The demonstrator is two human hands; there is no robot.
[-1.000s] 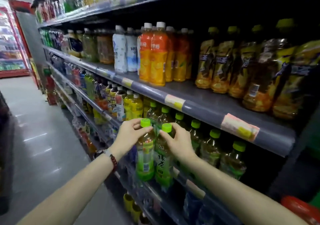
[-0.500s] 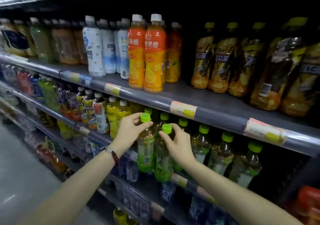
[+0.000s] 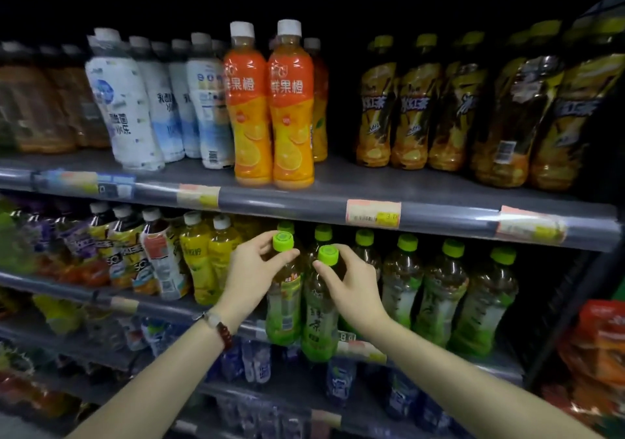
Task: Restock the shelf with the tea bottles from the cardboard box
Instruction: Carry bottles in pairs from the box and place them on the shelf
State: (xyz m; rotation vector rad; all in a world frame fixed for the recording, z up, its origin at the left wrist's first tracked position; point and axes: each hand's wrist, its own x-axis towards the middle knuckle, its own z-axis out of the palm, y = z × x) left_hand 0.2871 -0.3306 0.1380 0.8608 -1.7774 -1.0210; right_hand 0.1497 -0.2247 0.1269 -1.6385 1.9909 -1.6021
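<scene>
Two green tea bottles with lime-green caps stand side by side at the front edge of the middle shelf (image 3: 439, 357). My left hand (image 3: 252, 272) grips the neck of the left tea bottle (image 3: 284, 306) just under its cap. My right hand (image 3: 351, 286) grips the neck of the right tea bottle (image 3: 319, 320). Behind and to the right, a row of green tea bottles (image 3: 436, 300) of the same kind fills the shelf. The cardboard box is out of view.
The upper shelf (image 3: 338, 195) carries white milk drinks, orange juice bottles (image 3: 291, 110) and dark iced tea bottles (image 3: 409, 107). Yellow and mixed drinks (image 3: 199, 259) stand left of my hands. Lower shelves hold blue-labelled bottles. Red packets (image 3: 598, 347) sit at the far right.
The view swung right and closer to the shelf. Both hands kept their hold on the two bottles, which moved slightly deeper onto the shelf edge.
</scene>
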